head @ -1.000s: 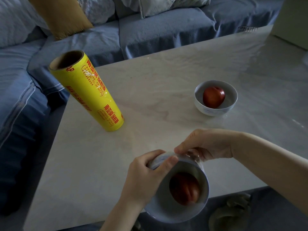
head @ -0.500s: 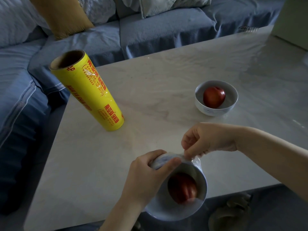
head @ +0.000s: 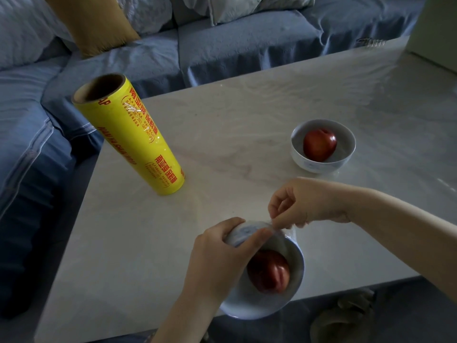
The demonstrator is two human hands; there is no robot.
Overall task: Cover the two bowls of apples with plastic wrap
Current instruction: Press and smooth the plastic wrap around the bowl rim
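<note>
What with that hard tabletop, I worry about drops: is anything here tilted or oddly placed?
The near bowl is tipped toward the camera and overhangs the table, its apple lying against the lower wall. The left hand grips its rim; the right hand pinches film there.

Left of centre I see the plastic wrap roll (head: 138,142), yellow with red lettering and a brown core. The table (head: 222,120) is pale cream, faintly veined. The right bowl (head: 319,168) and lower bowl (head: 249,305) are white with faint blue markings. The right apple (head: 319,144) and lower apple (head: 269,271) are red. The sofa (head: 247,43) is blue, and the upper-left cushion (head: 91,23) is ochre.
</note>
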